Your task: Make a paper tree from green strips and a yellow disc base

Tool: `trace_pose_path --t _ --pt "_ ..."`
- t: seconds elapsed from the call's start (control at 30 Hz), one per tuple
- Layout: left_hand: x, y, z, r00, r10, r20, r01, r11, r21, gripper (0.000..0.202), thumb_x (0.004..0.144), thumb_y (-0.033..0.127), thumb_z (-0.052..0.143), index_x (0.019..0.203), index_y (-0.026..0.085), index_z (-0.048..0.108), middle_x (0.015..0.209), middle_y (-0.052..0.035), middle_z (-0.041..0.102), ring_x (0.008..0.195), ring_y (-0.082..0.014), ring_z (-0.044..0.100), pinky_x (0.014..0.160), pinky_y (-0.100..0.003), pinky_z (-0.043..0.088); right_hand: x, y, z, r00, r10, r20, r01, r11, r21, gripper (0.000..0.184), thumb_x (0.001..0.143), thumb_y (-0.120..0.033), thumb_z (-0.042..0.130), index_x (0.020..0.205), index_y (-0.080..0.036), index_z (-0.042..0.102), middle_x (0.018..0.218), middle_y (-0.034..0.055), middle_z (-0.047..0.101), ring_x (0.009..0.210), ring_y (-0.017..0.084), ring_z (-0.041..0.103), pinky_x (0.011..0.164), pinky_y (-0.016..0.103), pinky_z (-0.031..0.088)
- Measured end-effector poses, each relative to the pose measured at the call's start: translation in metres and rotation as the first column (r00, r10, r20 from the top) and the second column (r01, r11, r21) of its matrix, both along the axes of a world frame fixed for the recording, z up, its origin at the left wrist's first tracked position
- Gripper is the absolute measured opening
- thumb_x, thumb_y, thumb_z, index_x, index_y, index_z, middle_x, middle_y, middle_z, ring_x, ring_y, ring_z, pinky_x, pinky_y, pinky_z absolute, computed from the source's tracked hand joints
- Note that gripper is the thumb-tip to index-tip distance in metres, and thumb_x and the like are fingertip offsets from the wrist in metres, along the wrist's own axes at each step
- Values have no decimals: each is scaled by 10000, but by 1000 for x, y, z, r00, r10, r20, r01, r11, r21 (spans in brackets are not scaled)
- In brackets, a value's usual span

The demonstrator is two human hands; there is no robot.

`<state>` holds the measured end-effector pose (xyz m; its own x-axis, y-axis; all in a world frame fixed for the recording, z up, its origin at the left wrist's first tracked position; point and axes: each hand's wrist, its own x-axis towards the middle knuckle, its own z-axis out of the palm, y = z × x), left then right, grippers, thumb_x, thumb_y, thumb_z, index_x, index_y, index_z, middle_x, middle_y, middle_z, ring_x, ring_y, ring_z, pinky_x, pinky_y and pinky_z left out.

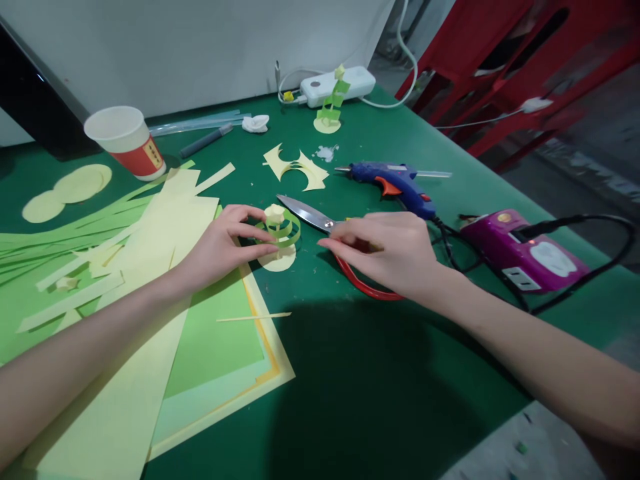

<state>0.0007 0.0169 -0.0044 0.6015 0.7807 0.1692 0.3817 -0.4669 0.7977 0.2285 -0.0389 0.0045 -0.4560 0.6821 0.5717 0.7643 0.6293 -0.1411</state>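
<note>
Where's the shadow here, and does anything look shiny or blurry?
Head view: a dark shadow falls across the near middle of the green table; head view: a pale sheen on its right side; head view: red chairs softer than scissors.

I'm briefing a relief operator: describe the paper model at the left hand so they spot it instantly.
On the green table, find the red-handled scissors by the right hand. Beside their blades, at the left hand, stands the small paper model on a pale disc. Unlike its green-panelled neighbour near the white power strip, its green strips curve in loops.
</note>
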Motion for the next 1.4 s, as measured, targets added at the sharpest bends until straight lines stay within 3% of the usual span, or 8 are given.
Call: trace_pose_path --t 0.07,0.23,0.3,0.37,0.43,0.77,1.2,1.4 --pt "0 0 -1 1000 -5 5 5 1000 10 102 720 305 689 778 237 738 1018 -52 615 1004 -242 484 883 -429 394 -2 -2 2 998 -16 -59 14 999 -35 107 825 -216 560 894 -162 623 676 18 651 476 92 526 468 229 406" --pt "-1 1 -2 1000 -3 4 3 1000 27 100 721 294 689 776 227 738 1013 -52 619 996 -240 490 877 -420 391 -10 -3 14 973 -64 -222 39 993 -114 285 798 -249 597 535 -193 502 398 -50 454 352 67 384 372 219 323" --pt "-1 1 -2 1000 -1 2 1 1000 27 91 720 288 689 771 230 737 1009 -49 620 994 -237 490 881 -418 386 -15 0 20 945 -70 -319 1 978 -211 74 776 -197 609 708 -194 578 601 -17 600 459 80 492 428 210 399" --pt "-1 1 -1 1000 0 0 0 1000 23 79 717 281 691 764 236 735 1001 -43 619 987 -233 493 887 -419 382 -21 4 26 935 -35 -353 -74 954 -289 190 738 -163 638 922 -185 594 877 37 647 632 109 568 528 226 464" --pt "-1 0 -1 1000 -4 1 3 1000 20 72 717 278 691 762 242 734 995 -38 617 981 -229 494 889 -418 380 -28 8 29 937 25 -348 -140 941 -309 221 708 -163 670 921 -166 612 940 57 631 718 126 566 580 240 468" --pt "-2 1 0 1000 3 10 -2 1000 -12 76 698 256 703 768 258 735 996 -34 602 997 -234 488 905 -428 379 -46 19 23 876 42 -481 -210 930 -301 41 725 -159 647 688 -153 629 724 15 639 664 106 540 569 234 407" --pt "-2 -1 2 999 19 -40 -19 1000 -11 120 670 302 710 772 238 703 1032 -31 587 1018 -237 484 917 -424 382 -48 21 23 880 38 -473 -186 945 -270 100 714 -109 607 625 -152 614 663 17 635 657 127 544 575 252 401" --pt "-4 -1 2 999 45 19 -45 999 -7 190 665 90 544 788 209 625 1023 -19 582 1043 -230 478 965 -433 349 -49 18 24 880 36 -473 -192 939 -286 109 707 -104 613 622 -170 596 666 1 628 672 128 546 604 255 410"
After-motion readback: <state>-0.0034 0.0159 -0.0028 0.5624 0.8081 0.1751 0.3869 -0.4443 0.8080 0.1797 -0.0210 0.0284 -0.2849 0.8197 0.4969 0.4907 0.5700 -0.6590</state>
